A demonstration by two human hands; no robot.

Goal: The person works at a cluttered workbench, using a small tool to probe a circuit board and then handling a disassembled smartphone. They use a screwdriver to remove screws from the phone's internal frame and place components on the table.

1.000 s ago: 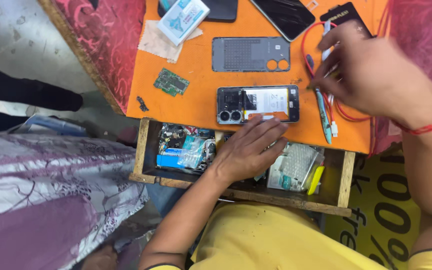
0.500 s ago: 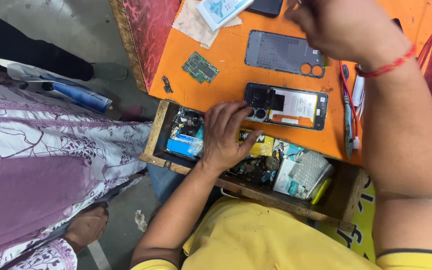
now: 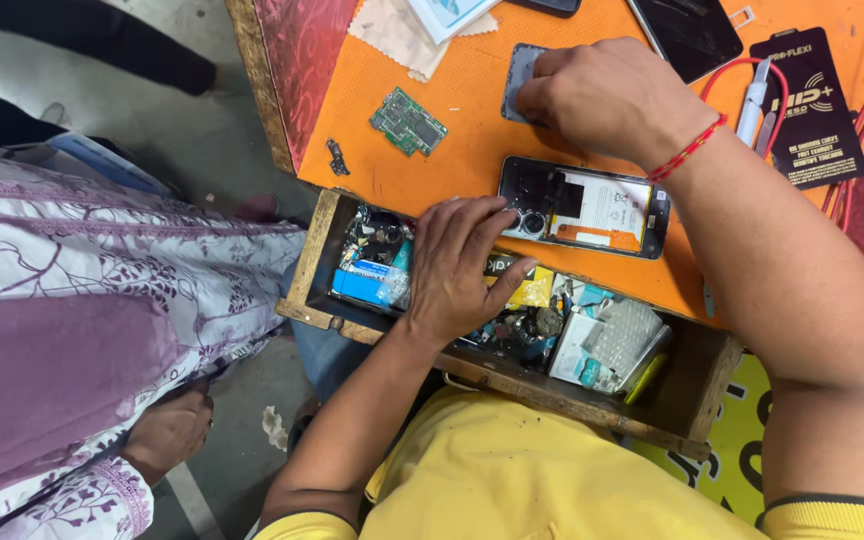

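Note:
An opened phone (image 3: 592, 205) lies on its face on the orange mat (image 3: 462, 150), its battery and camera parts exposed. My left hand (image 3: 457, 270) lies palm down over the clutter in the open wooden drawer (image 3: 310, 275). Its spread fingertips touch the phone's camera end, and I see nothing held in it. Further back, my right hand (image 3: 612, 100), with a red thread at the wrist, curls over a grey back cover (image 3: 518, 78). Most of the cover is hidden under the fingers. A green circuit board (image 3: 408, 122) lies left of the cover.
The drawer holds blue packets (image 3: 367, 285), a yellow packet (image 3: 532, 290) and bubble wrap (image 3: 622, 340). A small black part (image 3: 336, 157), a cloth (image 3: 392, 30), a black phone (image 3: 692, 35), a black packet (image 3: 812, 105) and a white pen tool (image 3: 752, 100) lie on the mat. A person in purple floral cloth (image 3: 72, 300) stands left.
My right hand has come from the tools at the right onto the grey back cover. My left hand stays in the drawer. The view has shifted and closed in.

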